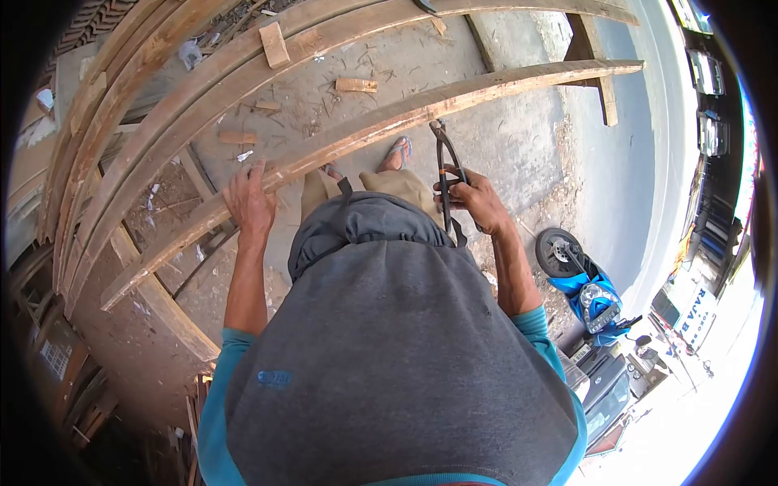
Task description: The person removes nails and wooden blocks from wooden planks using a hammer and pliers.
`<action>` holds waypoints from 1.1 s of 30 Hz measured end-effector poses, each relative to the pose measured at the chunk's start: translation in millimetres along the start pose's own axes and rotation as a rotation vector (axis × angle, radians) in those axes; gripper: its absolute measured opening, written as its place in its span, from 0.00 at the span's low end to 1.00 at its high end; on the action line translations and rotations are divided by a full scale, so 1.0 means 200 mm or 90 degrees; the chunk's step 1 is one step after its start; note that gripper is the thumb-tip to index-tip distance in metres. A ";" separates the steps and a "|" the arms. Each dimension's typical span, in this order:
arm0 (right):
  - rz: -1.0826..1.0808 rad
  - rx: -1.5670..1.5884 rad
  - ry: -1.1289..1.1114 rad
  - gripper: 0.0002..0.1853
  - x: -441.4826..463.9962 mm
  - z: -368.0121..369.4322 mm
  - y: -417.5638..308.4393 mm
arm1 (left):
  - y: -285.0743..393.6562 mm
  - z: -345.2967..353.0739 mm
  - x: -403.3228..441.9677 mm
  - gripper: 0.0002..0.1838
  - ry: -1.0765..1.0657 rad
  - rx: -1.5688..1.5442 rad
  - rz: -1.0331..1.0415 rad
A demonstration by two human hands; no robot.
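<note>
My left hand (250, 198) is closed on the near wooden beam (340, 142), gripping its edge left of my legs. My right hand (474, 198) is wrapped round the handles of dark long-handled pincers (442, 162). Their jaws point away from me and meet or nearly meet the beam's near edge; exact contact is hard to tell. The beam runs from the lower left to the upper right.
More long beams (203, 81) lie beyond and to the left, with a small wood block (275, 45) on top. Wood scraps (356, 85) and nails litter the concrete floor. A blue motorbike (596, 300) stands at the right. Cross supports (166, 308) sit under the beams.
</note>
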State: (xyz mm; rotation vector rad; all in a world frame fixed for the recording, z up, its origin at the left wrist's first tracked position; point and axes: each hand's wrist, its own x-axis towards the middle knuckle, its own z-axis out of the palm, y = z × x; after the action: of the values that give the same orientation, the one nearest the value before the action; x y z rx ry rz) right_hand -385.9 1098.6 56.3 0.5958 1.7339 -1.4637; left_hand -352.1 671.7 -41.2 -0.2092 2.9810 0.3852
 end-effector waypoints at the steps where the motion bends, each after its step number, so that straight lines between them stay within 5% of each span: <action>1: -0.004 -0.002 -0.005 0.30 0.01 -0.01 0.00 | 0.01 0.00 0.00 0.36 -0.001 0.000 -0.002; 10: 0.052 0.020 -0.090 0.30 0.07 -0.17 -0.10 | 0.03 0.02 -0.02 0.41 0.028 -0.004 -0.007; 16: 0.131 0.325 -0.235 0.26 0.10 -0.18 -0.13 | 0.02 0.06 -0.05 0.42 0.067 -0.007 -0.013; 18: 0.159 0.332 -0.126 0.17 0.08 -0.05 -0.06 | 0.02 0.06 -0.05 0.42 0.057 0.019 -0.010; 22: -0.027 0.160 0.078 0.13 0.09 0.33 0.04 | -0.01 0.00 0.03 0.38 -0.030 0.017 -0.018; 27: -0.085 0.186 0.135 0.15 0.17 0.47 0.05 | -0.09 -0.07 0.18 0.29 -0.174 -0.026 -0.019; 33: -0.048 0.097 0.055 0.22 0.05 0.42 0.08 | -0.08 -0.06 0.17 0.29 -0.167 -0.015 -0.019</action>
State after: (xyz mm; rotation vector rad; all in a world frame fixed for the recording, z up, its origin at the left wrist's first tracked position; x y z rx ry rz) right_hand -357.2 1019.5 35.6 0.6888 1.7372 -1.6547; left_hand -383.4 649.2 -39.0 -0.1885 2.7140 0.4097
